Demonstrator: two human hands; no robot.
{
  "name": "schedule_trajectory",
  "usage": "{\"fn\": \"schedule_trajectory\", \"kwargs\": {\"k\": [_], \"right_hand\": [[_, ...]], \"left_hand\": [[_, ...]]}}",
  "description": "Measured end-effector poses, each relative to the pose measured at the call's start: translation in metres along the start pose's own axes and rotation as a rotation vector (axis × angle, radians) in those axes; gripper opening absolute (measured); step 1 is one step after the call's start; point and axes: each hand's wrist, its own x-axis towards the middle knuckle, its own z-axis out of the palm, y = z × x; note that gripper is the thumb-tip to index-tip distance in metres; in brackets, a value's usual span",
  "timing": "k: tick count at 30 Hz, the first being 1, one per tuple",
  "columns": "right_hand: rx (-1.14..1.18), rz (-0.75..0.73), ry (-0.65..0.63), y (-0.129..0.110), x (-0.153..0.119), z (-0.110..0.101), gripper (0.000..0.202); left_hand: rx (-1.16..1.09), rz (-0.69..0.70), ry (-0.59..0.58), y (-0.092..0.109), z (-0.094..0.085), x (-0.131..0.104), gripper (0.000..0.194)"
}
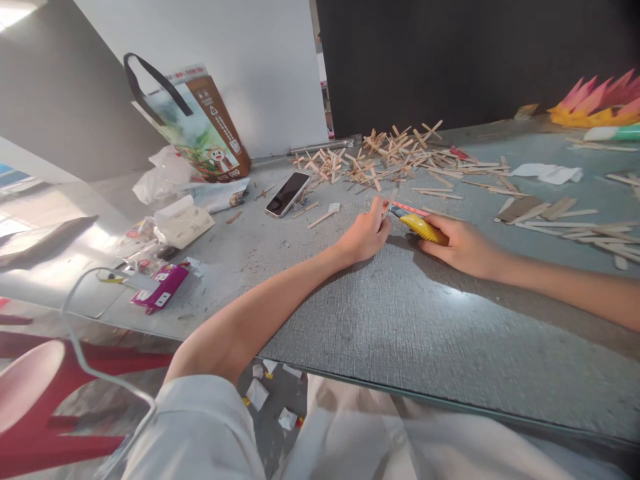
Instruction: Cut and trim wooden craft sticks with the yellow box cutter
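Note:
My right hand (463, 245) is wrapped round a yellow utility knife (424, 229), whose dark blade end points left toward my other hand. Just above the grey table, my left hand (369, 232) is closed in a pinch at the knife's tip; what the fingers hold is too small to make out. A thin red strip (411, 209) runs along the far side of the knife. Beyond both hands lies a heap of wooden craft sticks (380, 160), several glued or crossed into X shapes.
A black phone (288, 194) lies left of the sticks, near a carton with a strap (200, 127). More flat sticks (575, 223) and a white tissue (547, 173) are at right. A purple packet (161, 288) and cable sit near the left front edge, beside a red stool (45, 393).

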Motion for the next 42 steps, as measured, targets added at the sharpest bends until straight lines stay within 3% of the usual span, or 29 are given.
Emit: {"fn": "schedule_trajectory", "kwargs": {"k": [26,42], "right_hand": [[0.032,-0.003,-0.003,0.0042,-0.0013,0.0022,0.038],[-0.017,0.001,-0.018,-0.0011,0.0003,-0.0008,0.031]], "left_hand": [[0.006,0.011,-0.003,-0.0010,0.0000,0.0011,0.043],[0.024,0.015,0.012,-0.0053,0.0013,0.0026,0.031]]}}
